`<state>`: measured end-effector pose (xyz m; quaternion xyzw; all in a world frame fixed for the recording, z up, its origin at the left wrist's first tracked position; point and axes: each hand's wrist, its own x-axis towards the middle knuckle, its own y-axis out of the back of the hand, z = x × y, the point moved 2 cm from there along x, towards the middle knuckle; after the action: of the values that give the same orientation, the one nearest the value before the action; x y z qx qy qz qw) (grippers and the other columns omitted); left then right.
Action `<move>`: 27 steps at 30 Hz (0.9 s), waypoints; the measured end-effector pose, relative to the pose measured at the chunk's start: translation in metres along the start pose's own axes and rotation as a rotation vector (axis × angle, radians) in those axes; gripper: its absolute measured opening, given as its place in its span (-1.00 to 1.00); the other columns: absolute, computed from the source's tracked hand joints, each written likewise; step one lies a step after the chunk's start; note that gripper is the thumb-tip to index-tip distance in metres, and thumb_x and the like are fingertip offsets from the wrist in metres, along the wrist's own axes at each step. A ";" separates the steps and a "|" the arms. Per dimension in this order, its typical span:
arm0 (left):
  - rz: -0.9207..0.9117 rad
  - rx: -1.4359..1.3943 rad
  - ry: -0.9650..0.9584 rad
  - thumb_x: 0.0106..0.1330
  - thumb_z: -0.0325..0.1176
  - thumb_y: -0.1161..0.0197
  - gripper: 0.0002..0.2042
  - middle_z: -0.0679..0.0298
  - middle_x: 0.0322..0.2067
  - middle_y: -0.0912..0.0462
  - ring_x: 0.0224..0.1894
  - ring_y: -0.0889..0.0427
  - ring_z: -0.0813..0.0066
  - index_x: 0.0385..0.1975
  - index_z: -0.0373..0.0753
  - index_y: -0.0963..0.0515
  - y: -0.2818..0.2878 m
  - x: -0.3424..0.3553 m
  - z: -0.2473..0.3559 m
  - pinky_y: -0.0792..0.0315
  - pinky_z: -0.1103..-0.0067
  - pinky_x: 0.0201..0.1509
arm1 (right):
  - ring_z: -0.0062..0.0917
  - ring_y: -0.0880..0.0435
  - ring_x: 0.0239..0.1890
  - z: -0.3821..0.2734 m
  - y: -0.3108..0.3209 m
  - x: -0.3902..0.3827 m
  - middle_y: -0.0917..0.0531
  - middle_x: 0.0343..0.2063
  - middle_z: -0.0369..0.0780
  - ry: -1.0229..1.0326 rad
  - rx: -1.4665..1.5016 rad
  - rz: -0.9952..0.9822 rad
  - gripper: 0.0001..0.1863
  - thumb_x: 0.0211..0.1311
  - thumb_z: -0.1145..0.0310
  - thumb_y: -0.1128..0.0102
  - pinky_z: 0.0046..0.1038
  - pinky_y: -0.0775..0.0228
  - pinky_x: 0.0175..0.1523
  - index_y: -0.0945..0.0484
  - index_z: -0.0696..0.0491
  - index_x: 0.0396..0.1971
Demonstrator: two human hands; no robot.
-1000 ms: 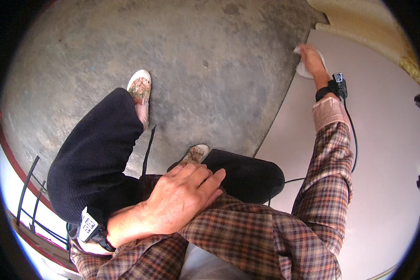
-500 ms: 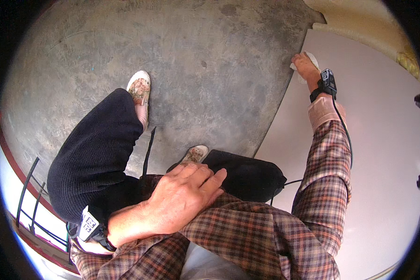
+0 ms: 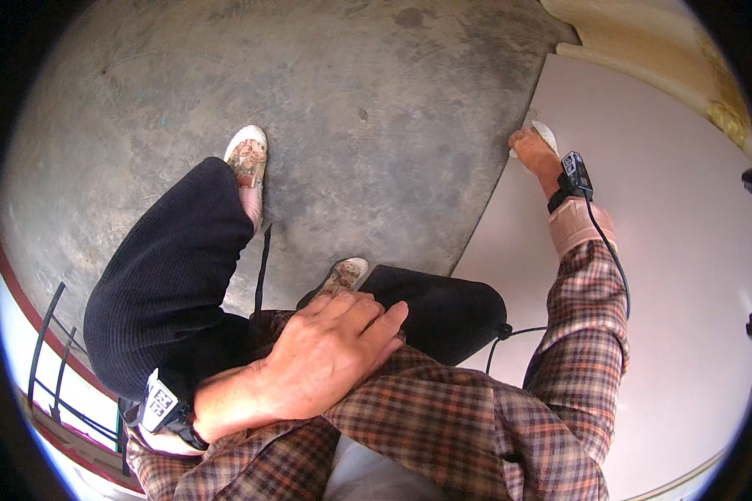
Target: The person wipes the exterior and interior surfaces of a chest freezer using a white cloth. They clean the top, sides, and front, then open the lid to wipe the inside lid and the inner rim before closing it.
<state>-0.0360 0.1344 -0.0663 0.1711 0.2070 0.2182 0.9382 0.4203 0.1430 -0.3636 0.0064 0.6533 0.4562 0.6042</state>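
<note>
My right hand [image 3: 533,150] presses a folded white cloth [image 3: 546,134] onto the smooth pale tabletop [image 3: 677,250], close to its left edge. White shows on both sides of the fingers; the part beneath the hand is hidden. My left hand [image 3: 330,351] lies over the lap of my checked jacket, back upward. Its fingers are loosely bent, the one on the right apart from the others, and nothing shows in them. The palm is out of sight.
Grey concrete floor [image 3: 376,167] spreads left of the tabletop, with my shoes on it. A yellowish covered thing [image 3: 643,50] borders the table's far edge. A black cable [image 3: 614,250] runs from my right wrist device along the sleeve. Thin black bars [image 3: 48,334] stand at the far left.
My right hand has moved a little nearer to me and left along the tabletop's edge, with the white cloth under it. My left hand stays on my lap.
</note>
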 end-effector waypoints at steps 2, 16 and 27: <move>-0.010 -0.004 -0.007 0.18 -0.28 -0.30 -0.62 0.14 -0.21 -0.60 -0.17 -0.62 0.20 -0.02 -0.27 -0.54 -0.001 -0.001 0.004 -0.54 0.43 -0.13 | -0.29 -0.50 0.08 0.000 0.007 -0.007 -0.63 -0.15 -0.19 0.043 0.027 -0.154 -0.77 0.12 0.45 -0.07 -0.24 -0.36 0.17 -0.63 0.03 -0.22; -0.028 0.005 0.019 0.15 -0.30 -0.32 -0.63 0.12 -0.21 -0.60 -0.16 -0.62 0.19 -0.04 -0.28 -0.55 -0.004 0.000 0.002 -0.54 0.41 -0.10 | -0.22 -0.07 0.41 0.038 0.054 -0.013 -0.21 0.34 -0.07 -0.543 -0.281 0.171 -0.57 0.29 0.33 0.14 -0.15 0.14 0.44 -0.44 0.12 0.12; -0.069 -0.008 -0.109 0.19 -0.30 -0.28 -0.65 0.16 -0.27 -0.59 -0.20 -0.60 0.22 -0.05 -0.29 -0.54 -0.004 -0.009 0.015 -0.52 0.42 -0.17 | -0.25 0.04 0.46 -0.163 -0.042 -0.118 -0.13 0.39 -0.13 -0.069 -0.012 -0.384 -0.54 0.37 0.21 0.22 -0.17 0.29 0.49 -0.44 0.05 0.17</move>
<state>-0.0350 0.1231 -0.0520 0.1716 0.1604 0.1771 0.9557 0.3453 -0.0431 -0.3207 -0.1062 0.6186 0.3361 0.7022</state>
